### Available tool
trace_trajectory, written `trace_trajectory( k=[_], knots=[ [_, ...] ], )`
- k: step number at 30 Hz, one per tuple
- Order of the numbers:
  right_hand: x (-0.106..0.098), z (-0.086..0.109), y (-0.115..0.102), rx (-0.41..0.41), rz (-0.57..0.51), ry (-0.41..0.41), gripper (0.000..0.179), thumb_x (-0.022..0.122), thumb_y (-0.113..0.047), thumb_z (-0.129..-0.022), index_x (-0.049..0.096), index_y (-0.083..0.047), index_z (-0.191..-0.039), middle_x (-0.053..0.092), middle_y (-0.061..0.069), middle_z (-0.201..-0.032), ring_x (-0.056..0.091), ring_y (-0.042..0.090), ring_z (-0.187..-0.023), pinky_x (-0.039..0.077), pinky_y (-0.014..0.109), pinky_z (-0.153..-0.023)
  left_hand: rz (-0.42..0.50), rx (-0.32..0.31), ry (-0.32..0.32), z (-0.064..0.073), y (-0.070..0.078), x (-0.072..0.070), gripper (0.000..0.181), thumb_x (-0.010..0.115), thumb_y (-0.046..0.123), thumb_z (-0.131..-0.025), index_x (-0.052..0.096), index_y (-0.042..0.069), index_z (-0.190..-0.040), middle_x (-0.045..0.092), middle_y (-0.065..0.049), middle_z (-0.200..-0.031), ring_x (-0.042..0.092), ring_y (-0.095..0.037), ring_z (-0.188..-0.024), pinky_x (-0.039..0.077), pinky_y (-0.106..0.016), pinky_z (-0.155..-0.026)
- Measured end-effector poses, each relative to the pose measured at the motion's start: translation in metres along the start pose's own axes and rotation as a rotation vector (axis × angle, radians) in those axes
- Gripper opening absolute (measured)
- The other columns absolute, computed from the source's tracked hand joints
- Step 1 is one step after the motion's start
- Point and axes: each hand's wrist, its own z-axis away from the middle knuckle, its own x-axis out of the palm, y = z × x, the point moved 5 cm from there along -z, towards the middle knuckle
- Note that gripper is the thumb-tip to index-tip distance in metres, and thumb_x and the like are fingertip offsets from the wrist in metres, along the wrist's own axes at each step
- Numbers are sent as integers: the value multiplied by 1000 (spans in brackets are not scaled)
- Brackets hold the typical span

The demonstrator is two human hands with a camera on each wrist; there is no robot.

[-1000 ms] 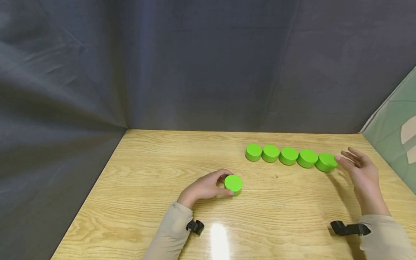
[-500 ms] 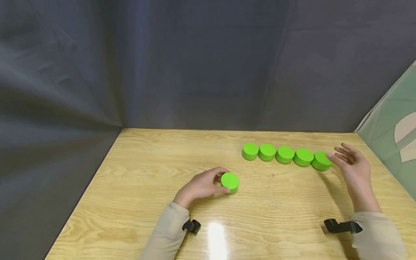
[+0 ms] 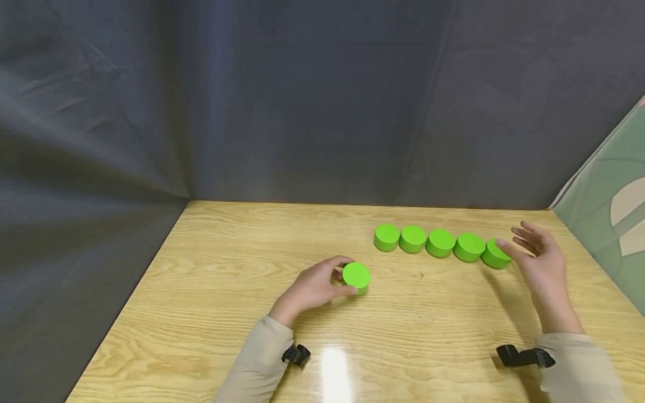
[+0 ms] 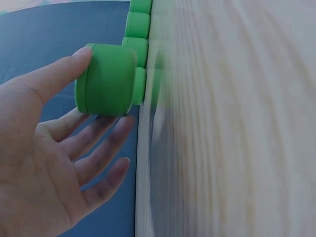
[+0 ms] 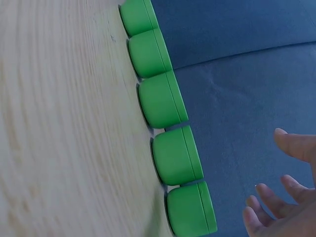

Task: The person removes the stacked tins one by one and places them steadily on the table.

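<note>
My left hand [image 3: 316, 284] pinches a short green cylinder [image 3: 356, 276] between thumb and fingers, left of the middle of the table. In the left wrist view that cylinder [image 4: 109, 81] shows a thin seam near one end and stands a little off the wood. My right hand [image 3: 544, 263] hovers at the right end of a row of several matching cylinders [image 3: 440, 243], its fingers spread and nothing held. From the head its thumb overlaps the rightmost cylinder [image 3: 495, 254]; in the right wrist view the hand [image 5: 289, 197] is apart from the row.
A light wooden table [image 3: 227, 246] lies under everything. Dark cloth [image 3: 312, 101] hangs behind it and along the left side. A green patterned panel [image 3: 615, 224] borders the right edge. Each sleeve carries a black wrist device [image 3: 524, 356].
My left hand has raised its cylinder slightly. My right hand has drifted a little left toward the rightmost cylinder. The row stays put on the table, while the head view has shifted slightly.
</note>
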Motion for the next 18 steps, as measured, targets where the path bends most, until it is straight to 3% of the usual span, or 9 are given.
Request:
trace_trajectory(
  k=[7, 18],
  knots=[
    [5, 3, -2, 11, 140, 8, 70, 71, -18, -93, 36, -17, -153, 51, -21, -121, 45, 5, -117, 39, 2, -78, -33, 11, 4, -1, 6, 3, 60, 79, 40, -85, 56, 25, -138, 64, 10, -118, 62, -8, -104, 50, -36, -86],
    [13, 2, -1, -21, 170, -13, 68, 71, -20, -93, 38, -17, -152, 52, -18, -125, 45, 4, -116, 39, 3, -79, -163, 1, 60, -17, 4, -5, 59, 80, 46, -82, 59, 23, -132, 65, 6, -120, 63, -5, -96, 49, -40, -86]
  ],
)
